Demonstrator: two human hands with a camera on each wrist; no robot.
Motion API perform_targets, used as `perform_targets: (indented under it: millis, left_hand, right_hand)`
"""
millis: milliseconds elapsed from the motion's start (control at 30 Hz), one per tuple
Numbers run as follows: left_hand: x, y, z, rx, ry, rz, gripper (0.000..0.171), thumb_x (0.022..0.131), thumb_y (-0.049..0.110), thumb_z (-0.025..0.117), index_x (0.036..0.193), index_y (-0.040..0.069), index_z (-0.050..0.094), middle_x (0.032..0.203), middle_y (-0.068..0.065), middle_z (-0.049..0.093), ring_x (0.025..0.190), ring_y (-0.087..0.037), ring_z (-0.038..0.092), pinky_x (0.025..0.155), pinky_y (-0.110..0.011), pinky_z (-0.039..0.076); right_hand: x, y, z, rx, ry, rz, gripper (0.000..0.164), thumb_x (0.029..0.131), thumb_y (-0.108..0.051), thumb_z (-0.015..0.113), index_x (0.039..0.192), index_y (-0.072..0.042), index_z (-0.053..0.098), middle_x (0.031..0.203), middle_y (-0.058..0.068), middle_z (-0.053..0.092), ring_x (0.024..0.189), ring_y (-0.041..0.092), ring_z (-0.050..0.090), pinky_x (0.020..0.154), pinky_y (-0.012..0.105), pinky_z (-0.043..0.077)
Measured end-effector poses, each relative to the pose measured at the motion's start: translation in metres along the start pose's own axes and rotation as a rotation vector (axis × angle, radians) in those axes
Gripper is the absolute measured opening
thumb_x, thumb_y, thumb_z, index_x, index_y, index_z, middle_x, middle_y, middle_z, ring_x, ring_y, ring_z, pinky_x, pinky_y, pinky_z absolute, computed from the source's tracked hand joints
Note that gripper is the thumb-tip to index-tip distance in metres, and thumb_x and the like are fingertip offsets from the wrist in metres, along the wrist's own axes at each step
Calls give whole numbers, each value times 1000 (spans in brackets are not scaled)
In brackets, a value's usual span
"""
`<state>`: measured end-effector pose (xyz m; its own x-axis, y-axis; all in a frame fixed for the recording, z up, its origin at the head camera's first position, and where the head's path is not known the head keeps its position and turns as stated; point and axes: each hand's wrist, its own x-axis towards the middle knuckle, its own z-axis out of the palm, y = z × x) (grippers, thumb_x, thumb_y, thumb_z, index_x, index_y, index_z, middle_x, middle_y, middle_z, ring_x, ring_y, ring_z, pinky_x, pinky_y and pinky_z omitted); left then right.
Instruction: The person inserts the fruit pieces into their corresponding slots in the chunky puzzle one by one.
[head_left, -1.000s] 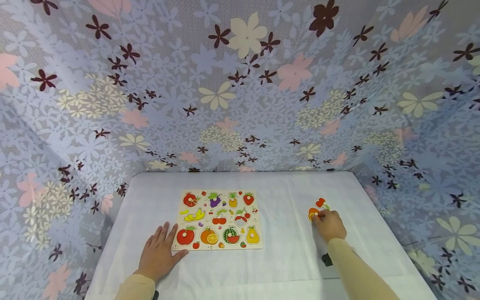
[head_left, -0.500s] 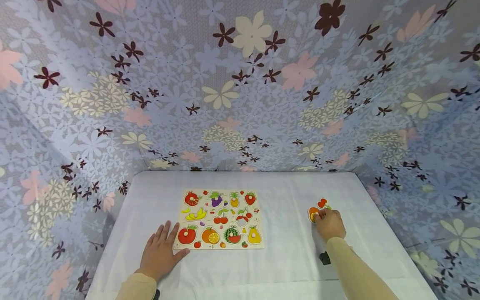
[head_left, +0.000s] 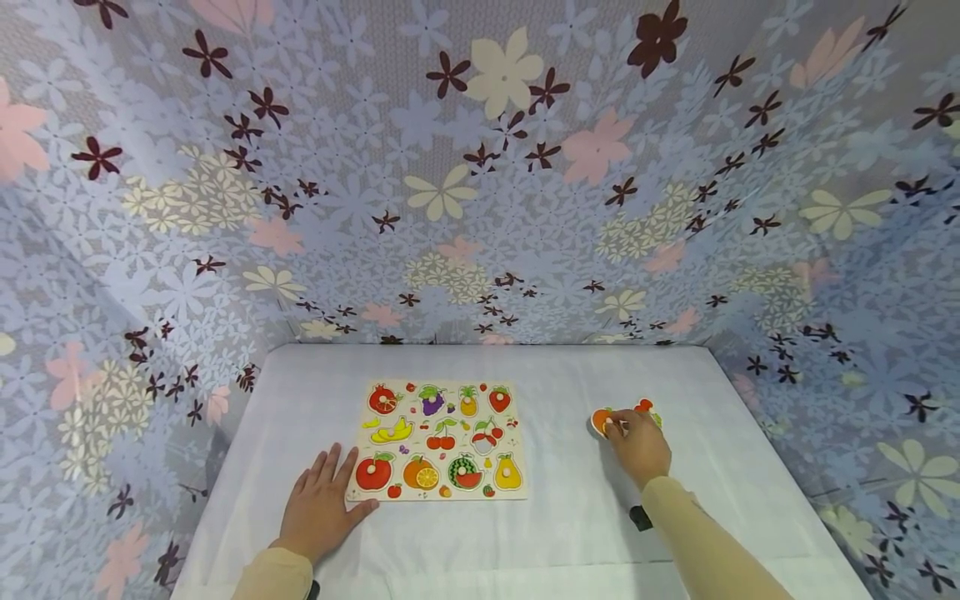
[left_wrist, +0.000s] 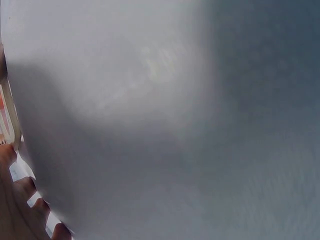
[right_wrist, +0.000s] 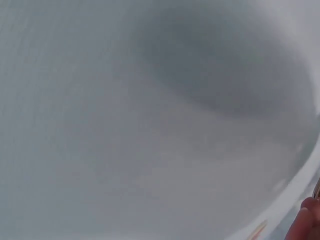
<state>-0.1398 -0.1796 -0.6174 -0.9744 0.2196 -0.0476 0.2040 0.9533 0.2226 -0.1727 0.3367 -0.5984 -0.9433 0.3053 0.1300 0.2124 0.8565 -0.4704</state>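
My right hand (head_left: 642, 448) pinches an orange-shaped puzzle piece (head_left: 598, 419) by its small knob, over the right part of the table. Beside that hand lies a cherry puzzle piece (head_left: 645, 406), partly hidden behind the fingers. On the left stands the fruit puzzle board (head_left: 457, 492), a pale wooden panel with several fruit pictures, many with knobs. My left hand (head_left: 313, 507) rests palm down with fingers spread, at the board's lower left corner. In the left wrist view, its fingertips (left_wrist: 24, 189) and a bit of the board's edge (left_wrist: 11, 115) show. The right wrist view catches only a fingertip (right_wrist: 306, 220).
A white cloth covers the table (head_left: 555, 533). Behind and at both sides hangs a flower-patterned curtain (head_left: 480, 208). A dark wrist device (head_left: 641, 517) shows under the right sleeve.
The right hand has moved left with the orange piece, away from the cherry piece, more of which now shows. The left hand and the board stay in place.
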Motion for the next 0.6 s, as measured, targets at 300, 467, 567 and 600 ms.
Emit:
perform_targets:
  millis: [300,467,567,600]
  left_hand:
    - [0,-1,0,-8,12,6,97,84,63,68,156,7,34,159,-25,25,144,-47,23,113,-65,20]
    - [-1,1,-2,-9,13,3,97,83,62,69,155,7,34,159,-25,26,144,-47,23,113,-65,20]
    - [-1,2,-2,-14,10,0,97,83,62,69,155,7,35,158,-25,26,143,-47,24,113,-65,21]
    - [-1,2,-2,-14,8,0,97,83,62,69,155,7,35,158,-25,26,143,-47,23,113,-65,21]
  right_hand:
    - [-8,-31,5,26,-18,-122,21,92,-24,72,108,-11,74,115,8,64,88,25,65,65,40,54]
    - [-12,-51,12,42,-46,-153,17,92,-26,74,104,-15,74,112,3,64,84,21,63,64,36,52]
    - [-15,-63,17,45,-45,-176,15,90,-25,76,102,-17,74,111,1,64,88,22,65,66,37,54]
    - [-16,-67,18,47,-44,-182,14,90,-24,76,102,-17,74,111,1,64,89,22,65,68,38,55]
